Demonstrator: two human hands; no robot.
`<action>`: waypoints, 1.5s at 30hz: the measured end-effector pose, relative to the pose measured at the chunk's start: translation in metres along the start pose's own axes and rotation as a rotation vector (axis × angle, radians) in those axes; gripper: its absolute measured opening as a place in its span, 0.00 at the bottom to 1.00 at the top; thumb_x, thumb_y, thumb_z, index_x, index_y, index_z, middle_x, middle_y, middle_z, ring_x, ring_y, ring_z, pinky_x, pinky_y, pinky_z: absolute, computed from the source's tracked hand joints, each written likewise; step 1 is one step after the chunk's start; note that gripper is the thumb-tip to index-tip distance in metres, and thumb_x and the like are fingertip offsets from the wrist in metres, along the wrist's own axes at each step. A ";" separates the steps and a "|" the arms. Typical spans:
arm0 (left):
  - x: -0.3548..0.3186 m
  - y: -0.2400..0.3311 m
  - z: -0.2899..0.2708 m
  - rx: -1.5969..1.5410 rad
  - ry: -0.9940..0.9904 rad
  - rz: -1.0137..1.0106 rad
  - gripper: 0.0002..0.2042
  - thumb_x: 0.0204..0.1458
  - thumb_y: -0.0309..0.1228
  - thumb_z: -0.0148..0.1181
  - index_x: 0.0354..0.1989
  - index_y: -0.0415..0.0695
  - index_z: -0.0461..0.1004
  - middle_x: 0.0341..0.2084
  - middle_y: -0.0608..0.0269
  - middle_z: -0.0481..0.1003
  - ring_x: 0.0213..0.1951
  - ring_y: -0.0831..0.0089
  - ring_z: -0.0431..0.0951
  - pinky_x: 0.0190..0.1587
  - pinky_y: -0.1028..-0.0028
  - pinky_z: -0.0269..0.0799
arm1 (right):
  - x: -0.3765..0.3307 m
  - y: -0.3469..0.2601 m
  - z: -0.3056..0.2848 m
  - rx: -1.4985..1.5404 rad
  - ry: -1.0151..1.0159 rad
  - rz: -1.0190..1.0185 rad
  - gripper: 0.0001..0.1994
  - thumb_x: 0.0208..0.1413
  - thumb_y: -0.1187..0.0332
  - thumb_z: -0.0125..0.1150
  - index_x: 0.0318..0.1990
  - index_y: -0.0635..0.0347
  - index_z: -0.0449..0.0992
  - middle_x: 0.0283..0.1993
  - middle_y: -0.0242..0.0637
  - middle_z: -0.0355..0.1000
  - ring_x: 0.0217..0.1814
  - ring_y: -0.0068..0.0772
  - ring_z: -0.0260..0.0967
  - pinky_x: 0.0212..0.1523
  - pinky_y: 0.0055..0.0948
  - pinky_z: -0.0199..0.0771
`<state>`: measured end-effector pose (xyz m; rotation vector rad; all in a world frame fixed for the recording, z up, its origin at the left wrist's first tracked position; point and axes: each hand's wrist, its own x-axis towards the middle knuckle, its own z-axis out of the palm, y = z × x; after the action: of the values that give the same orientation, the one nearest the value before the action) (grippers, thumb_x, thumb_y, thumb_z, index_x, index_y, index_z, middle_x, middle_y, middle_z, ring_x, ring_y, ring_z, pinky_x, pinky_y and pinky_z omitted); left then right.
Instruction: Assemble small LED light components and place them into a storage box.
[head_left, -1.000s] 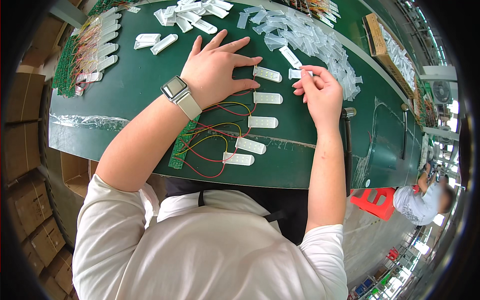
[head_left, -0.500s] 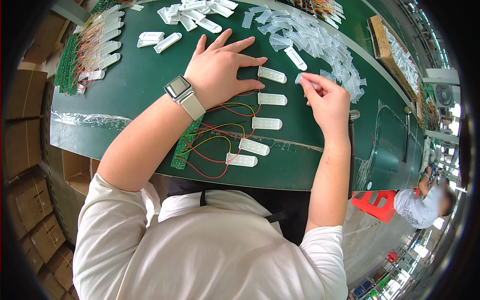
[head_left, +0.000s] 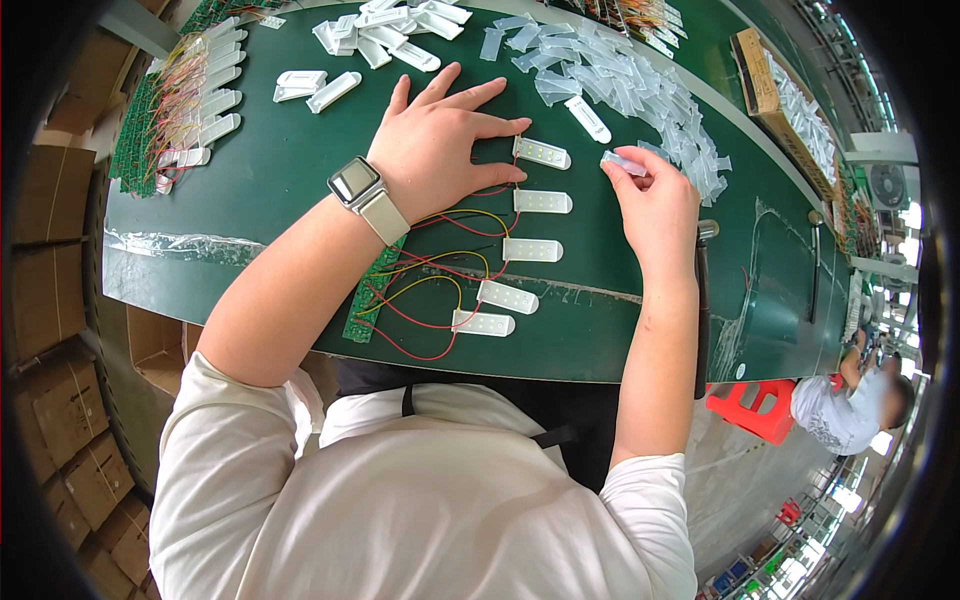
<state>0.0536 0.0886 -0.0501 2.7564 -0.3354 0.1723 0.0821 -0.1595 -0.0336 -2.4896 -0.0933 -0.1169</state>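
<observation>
Left hand (head_left: 435,150): lying flat, palm down, fingers spread wide on the green table (head_left: 260,190). It is gripping nothing; it is pressing on red and yellow wires (head_left: 430,290), with fingertips reaching toward the top two white strips (head_left: 535,200). A grey watch (head_left: 365,195) is sitting on the wrist.

Right hand (head_left: 655,205): raised just off the table right of the strips, fingers curled, thumb and fingertips pinching a small clear cover (head_left: 625,163) at its upper edge.

White strips: five oblong pieces, each showing a row of small dots, lying in a column between the two hands, wired back to a green board (head_left: 370,295) that is resting at the near table edge under the left forearm.

Cover pile (head_left: 620,80): a loose heap of clear plastic pieces spreading across the far right of the table, just beyond the right hand. One white strip is lying at its near edge.

White shells (head_left: 385,25): a scatter of opaque white pieces at the far centre, a few more further left.

Finished sets (head_left: 175,110): boards with wires and strips, stacked at the far left.

Tray (head_left: 760,85): a brown box of parts at the far right edge.

Cartons (head_left: 60,420): standing on the floor at the left.

Another person (head_left: 850,405): bending low right, beside a red stool (head_left: 755,410).
</observation>
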 end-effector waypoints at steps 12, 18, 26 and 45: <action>0.001 -0.001 0.001 0.001 0.015 0.006 0.26 0.47 0.56 0.70 0.57 0.72 0.80 0.70 0.70 0.64 0.74 0.54 0.54 0.74 0.40 0.43 | 0.004 -0.008 0.029 0.019 0.244 -0.508 0.11 0.44 0.66 0.78 0.37 0.53 0.86 0.40 0.29 0.78 0.48 0.37 0.69 0.49 0.35 0.72; 0.000 -0.002 0.002 -0.002 0.026 0.012 0.26 0.47 0.56 0.71 0.57 0.71 0.80 0.70 0.69 0.65 0.74 0.54 0.55 0.74 0.40 0.43 | 0.005 -0.020 0.042 0.101 0.153 -0.556 0.12 0.41 0.66 0.80 0.37 0.51 0.87 0.42 0.26 0.75 0.51 0.36 0.67 0.48 0.34 0.73; -0.001 -0.002 0.003 -0.017 0.040 -0.005 0.25 0.46 0.55 0.71 0.55 0.70 0.81 0.69 0.69 0.66 0.74 0.54 0.55 0.74 0.41 0.44 | 0.004 -0.019 0.052 0.143 0.017 -0.518 0.14 0.40 0.65 0.81 0.37 0.51 0.87 0.41 0.27 0.74 0.48 0.34 0.68 0.44 0.33 0.76; 0.000 -0.001 0.003 -0.009 0.047 0.007 0.24 0.47 0.55 0.71 0.56 0.72 0.81 0.69 0.69 0.66 0.74 0.55 0.55 0.74 0.42 0.43 | 0.006 -0.015 0.051 0.122 -0.008 -0.473 0.13 0.44 0.62 0.79 0.39 0.49 0.88 0.40 0.28 0.75 0.46 0.34 0.69 0.42 0.32 0.76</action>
<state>0.0539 0.0886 -0.0537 2.7379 -0.3323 0.2363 0.0900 -0.1167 -0.0648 -2.3020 -0.6710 -0.2887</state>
